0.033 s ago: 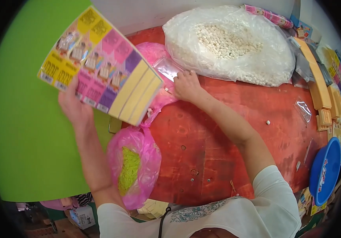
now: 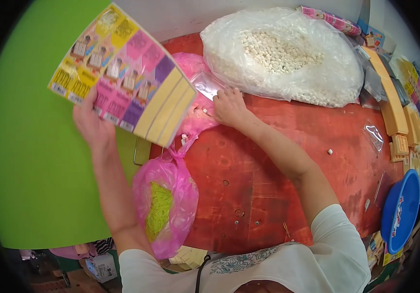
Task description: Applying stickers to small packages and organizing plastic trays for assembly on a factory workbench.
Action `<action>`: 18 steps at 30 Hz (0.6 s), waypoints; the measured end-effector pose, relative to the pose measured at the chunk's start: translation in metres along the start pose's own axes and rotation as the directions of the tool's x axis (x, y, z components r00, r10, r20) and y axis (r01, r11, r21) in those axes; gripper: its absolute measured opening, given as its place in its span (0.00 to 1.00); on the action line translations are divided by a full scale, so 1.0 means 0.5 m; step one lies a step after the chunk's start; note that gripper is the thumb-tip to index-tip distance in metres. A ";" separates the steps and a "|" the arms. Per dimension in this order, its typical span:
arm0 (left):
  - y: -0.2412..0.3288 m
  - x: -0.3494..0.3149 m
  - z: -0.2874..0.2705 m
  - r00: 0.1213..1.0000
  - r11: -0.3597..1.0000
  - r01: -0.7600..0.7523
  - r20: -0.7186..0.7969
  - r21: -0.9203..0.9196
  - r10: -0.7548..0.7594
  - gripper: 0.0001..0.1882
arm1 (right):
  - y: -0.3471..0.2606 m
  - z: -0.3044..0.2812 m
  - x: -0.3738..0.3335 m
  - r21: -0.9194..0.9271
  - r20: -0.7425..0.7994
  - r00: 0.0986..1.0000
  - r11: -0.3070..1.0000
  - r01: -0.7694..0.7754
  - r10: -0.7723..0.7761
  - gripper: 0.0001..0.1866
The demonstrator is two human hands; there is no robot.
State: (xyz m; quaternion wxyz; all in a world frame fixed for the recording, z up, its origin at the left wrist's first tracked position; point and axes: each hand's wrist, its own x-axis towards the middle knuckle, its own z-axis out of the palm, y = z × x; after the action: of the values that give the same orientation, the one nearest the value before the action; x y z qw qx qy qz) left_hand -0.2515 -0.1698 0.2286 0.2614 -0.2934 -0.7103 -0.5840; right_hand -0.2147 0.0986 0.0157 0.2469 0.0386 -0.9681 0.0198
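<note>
Head view: left hand (image 2: pixel 90 124) grips raised colourful card sheet (image 2: pixel 122 73); right hand (image 2: pixel 229 107), fingers curled, pinches small clear bag (image 2: pixel 209 85).

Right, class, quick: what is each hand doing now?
Left hand: closed on the colourful printed card sheet.
Right hand: fingers on a small clear plastic bag; grip unclear.
</note>
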 end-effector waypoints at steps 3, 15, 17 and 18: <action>-0.109 0.081 0.066 0.877 0.661 0.246 -0.128 -0.709 -0.464 0.15 | 0.006 0.031 -0.009 -0.035 -0.013 0.995 0.995 0.097 -0.097 0.08; -0.342 0.096 0.370 0.560 0.360 0.363 -0.108 -0.860 -0.822 0.18 | 0.060 -0.120 -0.155 0.072 -0.160 0.987 0.997 0.030 -0.018 0.04; -0.363 0.065 0.425 0.508 0.400 0.415 -0.157 -0.817 -0.847 0.20 | 0.065 -0.160 -0.219 0.220 -0.071 0.991 0.971 -0.094 0.112 0.03; -0.462 0.093 0.284 0.550 0.447 0.421 -0.170 -0.790 -0.818 0.22 | 0.001 -0.194 -0.213 0.276 -0.098 0.994 0.961 -0.027 0.056 0.03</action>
State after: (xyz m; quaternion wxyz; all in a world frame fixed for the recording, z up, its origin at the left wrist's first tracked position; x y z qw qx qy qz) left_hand -0.4546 -0.0586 0.0799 0.0770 0.1057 -0.4024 -0.9061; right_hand -0.0752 0.1114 0.0497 0.2893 0.0508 -0.9423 0.1607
